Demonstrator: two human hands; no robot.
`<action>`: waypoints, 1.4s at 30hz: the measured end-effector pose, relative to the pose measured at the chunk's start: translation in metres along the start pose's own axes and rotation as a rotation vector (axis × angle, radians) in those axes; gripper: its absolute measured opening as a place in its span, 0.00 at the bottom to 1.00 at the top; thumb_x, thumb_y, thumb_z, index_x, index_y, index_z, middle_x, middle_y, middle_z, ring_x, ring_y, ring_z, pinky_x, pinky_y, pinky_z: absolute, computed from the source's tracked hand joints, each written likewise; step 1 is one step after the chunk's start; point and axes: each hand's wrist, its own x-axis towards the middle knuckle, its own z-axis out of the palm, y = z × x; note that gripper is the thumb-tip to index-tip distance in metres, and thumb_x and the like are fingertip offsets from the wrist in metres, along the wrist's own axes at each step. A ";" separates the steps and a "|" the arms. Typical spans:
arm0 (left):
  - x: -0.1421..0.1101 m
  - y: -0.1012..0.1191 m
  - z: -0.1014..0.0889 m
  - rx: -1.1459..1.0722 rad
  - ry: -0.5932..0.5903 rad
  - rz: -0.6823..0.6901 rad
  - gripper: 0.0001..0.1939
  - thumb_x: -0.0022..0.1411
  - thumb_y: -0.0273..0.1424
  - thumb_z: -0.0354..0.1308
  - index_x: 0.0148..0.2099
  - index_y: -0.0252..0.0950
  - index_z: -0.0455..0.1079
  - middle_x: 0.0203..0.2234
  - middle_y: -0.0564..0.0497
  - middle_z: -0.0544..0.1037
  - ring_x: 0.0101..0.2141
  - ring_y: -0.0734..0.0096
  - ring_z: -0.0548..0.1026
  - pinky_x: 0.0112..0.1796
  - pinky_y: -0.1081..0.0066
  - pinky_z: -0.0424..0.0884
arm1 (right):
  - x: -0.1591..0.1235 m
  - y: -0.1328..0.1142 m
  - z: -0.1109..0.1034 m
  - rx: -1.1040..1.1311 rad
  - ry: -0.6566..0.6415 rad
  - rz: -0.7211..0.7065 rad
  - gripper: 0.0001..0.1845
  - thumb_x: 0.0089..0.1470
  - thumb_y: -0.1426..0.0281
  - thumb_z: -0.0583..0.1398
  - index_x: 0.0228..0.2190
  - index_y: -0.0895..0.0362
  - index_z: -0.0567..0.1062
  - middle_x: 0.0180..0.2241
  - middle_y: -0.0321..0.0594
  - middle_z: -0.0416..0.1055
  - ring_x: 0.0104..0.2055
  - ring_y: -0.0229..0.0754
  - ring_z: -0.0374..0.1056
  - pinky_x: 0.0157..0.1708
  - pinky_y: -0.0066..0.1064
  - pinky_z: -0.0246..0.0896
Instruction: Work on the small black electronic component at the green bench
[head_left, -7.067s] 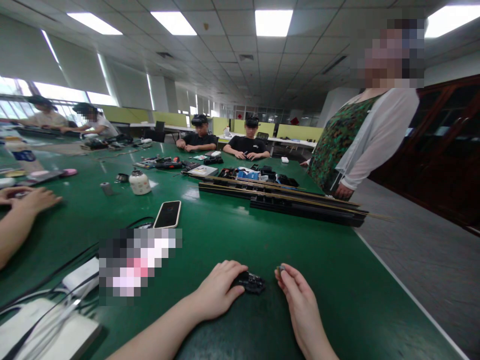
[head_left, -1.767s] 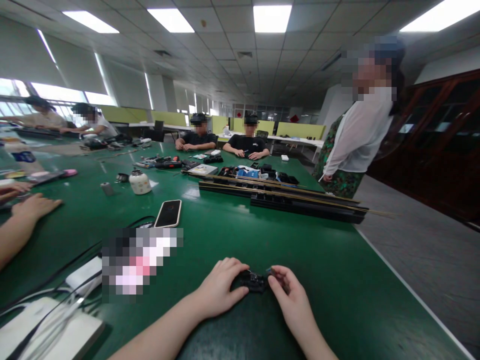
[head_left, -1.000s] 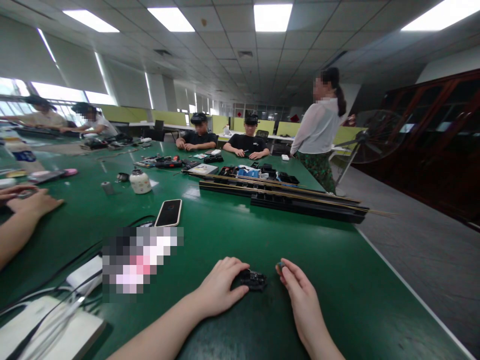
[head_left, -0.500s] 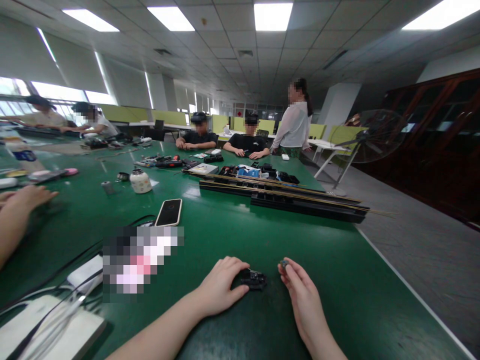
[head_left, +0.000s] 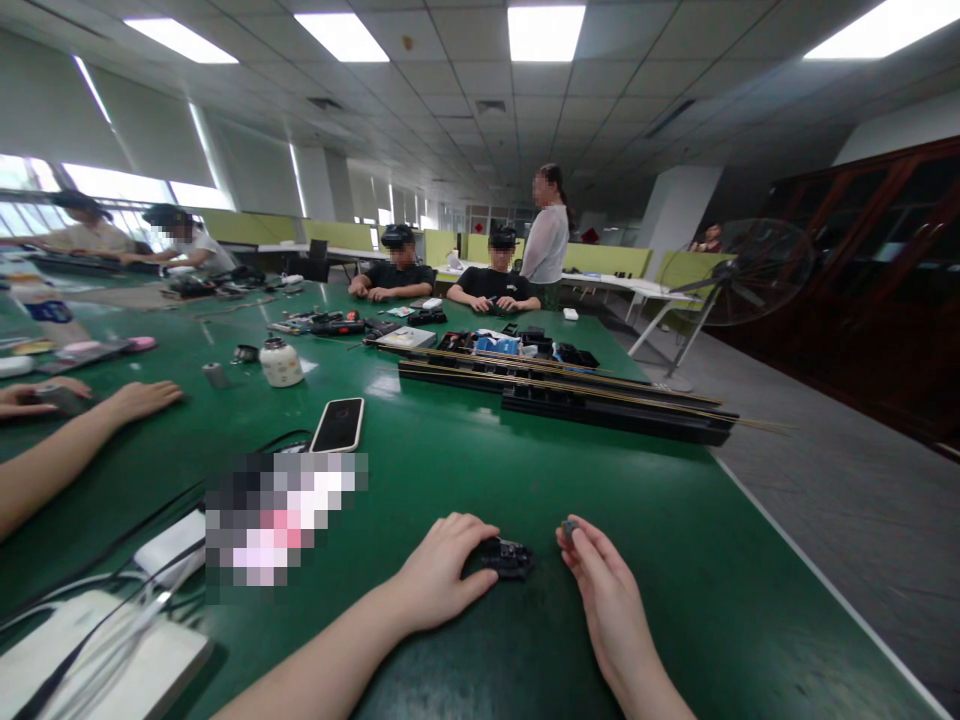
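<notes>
Near the front of the green table (head_left: 450, 460), my left hand (head_left: 442, 570) grips a small black plastic housing (head_left: 511, 559) between thumb and fingers. The housing lies on the tabletop, and its left end is hidden by the fingers. To its right, my right hand (head_left: 604, 590) is raised a little and pinches a small greyish part (head_left: 568, 528) between thumb and fingertips. That part is too small to name. A short gap separates it from the housing.
A phone (head_left: 338, 425), a white box with cables (head_left: 97, 660) and a jar (head_left: 280, 362) are on the left. Long black rails (head_left: 615, 412) with thin brass-coloured rods lie across the back right. A neighbour's hand (head_left: 146, 398) rests at far left; other people sit opposite.
My hands and what they hold have stayed in place. The neighbour's hand at the left moved right, showing a grey object by the other hand. The standing person in the background shifted left.
</notes>
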 end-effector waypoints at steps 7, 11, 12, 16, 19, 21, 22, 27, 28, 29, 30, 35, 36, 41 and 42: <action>0.000 0.000 0.000 0.004 -0.004 0.001 0.19 0.56 0.30 0.57 0.51 0.41 0.63 0.44 0.49 0.71 0.45 0.61 0.66 0.46 0.63 0.61 | 0.000 -0.001 0.000 0.002 0.005 -0.001 0.26 0.35 0.53 0.66 0.35 0.56 0.75 0.36 0.41 0.76 0.44 0.49 0.70 0.43 0.37 0.63; 0.001 0.001 -0.001 0.010 -0.005 0.002 0.19 0.56 0.30 0.58 0.51 0.40 0.64 0.43 0.49 0.71 0.44 0.62 0.66 0.46 0.64 0.61 | 0.000 -0.001 0.000 0.011 0.000 0.008 0.26 0.35 0.53 0.67 0.35 0.56 0.75 0.37 0.41 0.75 0.44 0.49 0.70 0.45 0.36 0.62; 0.001 0.001 -0.001 0.010 -0.006 0.003 0.19 0.56 0.30 0.58 0.51 0.40 0.63 0.43 0.49 0.71 0.44 0.62 0.66 0.46 0.64 0.61 | 0.000 -0.001 0.000 0.011 0.000 0.006 0.26 0.35 0.54 0.66 0.35 0.56 0.75 0.37 0.41 0.75 0.44 0.48 0.70 0.45 0.36 0.62; 0.000 0.001 -0.001 0.006 -0.012 0.007 0.20 0.56 0.31 0.57 0.52 0.41 0.63 0.44 0.49 0.71 0.45 0.61 0.66 0.47 0.63 0.61 | 0.001 0.001 -0.001 0.007 -0.004 0.000 0.25 0.36 0.54 0.66 0.35 0.56 0.75 0.37 0.41 0.75 0.44 0.49 0.70 0.45 0.37 0.62; 0.000 0.001 -0.001 0.004 -0.009 0.010 0.20 0.56 0.31 0.57 0.52 0.41 0.63 0.44 0.49 0.71 0.45 0.61 0.66 0.47 0.63 0.61 | 0.001 0.002 -0.001 0.000 -0.015 -0.005 0.25 0.36 0.54 0.66 0.36 0.55 0.75 0.37 0.40 0.75 0.44 0.48 0.70 0.45 0.36 0.63; 0.000 0.000 -0.001 0.006 -0.008 0.011 0.20 0.56 0.31 0.58 0.52 0.42 0.63 0.44 0.49 0.71 0.45 0.61 0.66 0.46 0.63 0.61 | 0.001 0.002 -0.001 -0.004 -0.019 -0.007 0.24 0.37 0.54 0.66 0.36 0.55 0.75 0.37 0.39 0.75 0.44 0.47 0.70 0.44 0.36 0.63; 0.000 0.000 -0.001 0.007 -0.009 0.013 0.20 0.56 0.31 0.58 0.52 0.42 0.63 0.44 0.49 0.71 0.45 0.61 0.66 0.46 0.63 0.61 | 0.001 0.002 -0.001 -0.003 -0.020 -0.007 0.24 0.37 0.54 0.66 0.35 0.54 0.75 0.37 0.39 0.76 0.44 0.47 0.70 0.44 0.36 0.63; 0.000 0.000 -0.001 0.008 -0.011 0.018 0.20 0.56 0.31 0.59 0.52 0.42 0.64 0.44 0.50 0.71 0.45 0.61 0.66 0.46 0.64 0.61 | 0.002 0.005 -0.002 0.014 -0.029 -0.008 0.24 0.37 0.55 0.66 0.37 0.55 0.74 0.36 0.39 0.76 0.43 0.46 0.70 0.46 0.37 0.61; 0.000 0.000 -0.001 0.006 -0.011 0.019 0.20 0.56 0.31 0.59 0.52 0.43 0.64 0.44 0.50 0.71 0.45 0.61 0.66 0.46 0.64 0.61 | 0.002 0.005 -0.003 0.013 -0.032 -0.011 0.25 0.37 0.55 0.66 0.37 0.55 0.74 0.36 0.39 0.76 0.43 0.47 0.70 0.47 0.37 0.61; 0.000 0.000 -0.001 0.005 -0.011 0.021 0.21 0.56 0.31 0.59 0.52 0.43 0.64 0.44 0.50 0.71 0.45 0.61 0.66 0.47 0.63 0.61 | 0.003 0.006 -0.003 0.011 -0.033 -0.011 0.25 0.37 0.55 0.66 0.37 0.55 0.74 0.36 0.40 0.76 0.44 0.47 0.70 0.47 0.38 0.61; 0.000 0.000 -0.001 0.004 -0.013 0.022 0.21 0.56 0.31 0.59 0.52 0.43 0.64 0.44 0.50 0.71 0.45 0.61 0.66 0.47 0.63 0.61 | 0.003 0.006 -0.003 0.009 -0.033 -0.011 0.25 0.37 0.55 0.66 0.37 0.55 0.74 0.36 0.40 0.76 0.44 0.47 0.70 0.47 0.38 0.61; 0.001 -0.002 0.001 0.004 -0.024 0.020 0.23 0.54 0.31 0.62 0.52 0.43 0.64 0.44 0.51 0.72 0.45 0.62 0.66 0.46 0.64 0.61 | -0.001 0.000 0.000 -0.038 -0.025 -0.013 0.28 0.34 0.55 0.68 0.37 0.56 0.73 0.35 0.41 0.77 0.43 0.48 0.71 0.47 0.39 0.61; 0.001 -0.002 0.001 0.003 -0.023 0.016 0.23 0.54 0.31 0.62 0.52 0.42 0.63 0.44 0.51 0.72 0.45 0.62 0.66 0.46 0.64 0.61 | -0.002 -0.001 0.001 -0.060 -0.029 -0.020 0.28 0.33 0.55 0.68 0.37 0.56 0.73 0.34 0.41 0.77 0.42 0.48 0.71 0.47 0.40 0.62; 0.002 -0.003 0.001 0.001 -0.026 0.008 0.23 0.53 0.32 0.64 0.51 0.42 0.64 0.43 0.52 0.73 0.45 0.62 0.67 0.46 0.65 0.61 | -0.005 0.002 0.004 -0.245 -0.154 -0.121 0.25 0.35 0.55 0.67 0.34 0.57 0.75 0.34 0.45 0.77 0.39 0.49 0.72 0.45 0.40 0.64; 0.002 -0.002 0.000 0.003 -0.030 0.007 0.23 0.52 0.32 0.64 0.50 0.42 0.65 0.43 0.52 0.73 0.45 0.62 0.67 0.46 0.65 0.61 | -0.006 0.004 0.004 -0.302 -0.187 -0.155 0.24 0.37 0.55 0.65 0.34 0.57 0.75 0.35 0.45 0.77 0.40 0.49 0.72 0.45 0.40 0.64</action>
